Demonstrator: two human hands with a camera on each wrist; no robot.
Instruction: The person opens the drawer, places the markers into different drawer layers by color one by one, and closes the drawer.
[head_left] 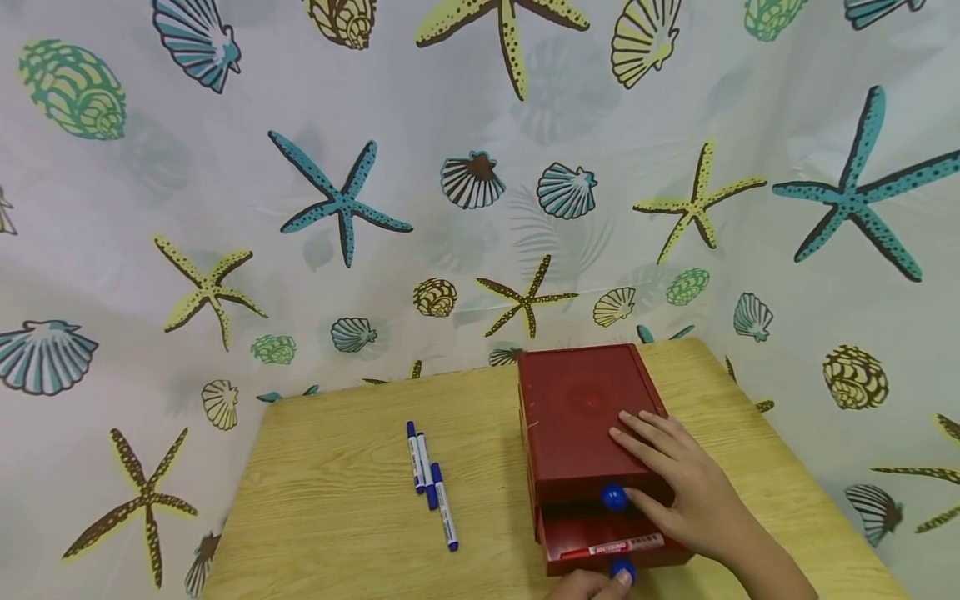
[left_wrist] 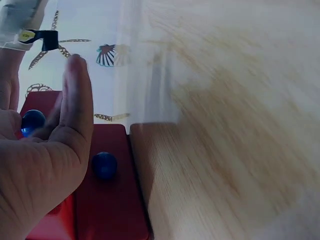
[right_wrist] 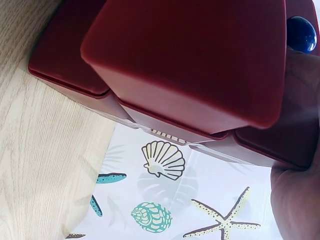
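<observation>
Right hand fingers: The right hand [head_left: 686, 492] lies flat on top of the red box [head_left: 581, 417]. The fingers [head_left: 637, 433] are straight and spread a little. They press down and hold nothing. The thumb sits by the top blue knob [head_left: 613, 497].

Left hand fingers: The left hand [head_left: 588, 586] is at the very bottom edge of the head view. Its fingertips touch the bottom blue knob [head_left: 622, 572]. In the left wrist view the fingers [left_wrist: 75, 100] look mostly straight next to that knob. I cannot tell if they pinch it.

Red box: It stands on the right side of the wooden table [head_left: 337, 508], close to the front. It has two drawers, one over the other.

Top drawer: It is pushed in.

Bottom drawer: The bottom drawer [head_left: 607, 542] is pulled out a little. A red marker [head_left: 611, 547] lies inside it.

Blue markers: Three blue markers [head_left: 431, 487] lie on the table to the left of the box, well apart from it. They lie side by side and touch each other.

Curtain: A white curtain [head_left: 375, 208] with starfish and shells hangs behind the table.
</observation>
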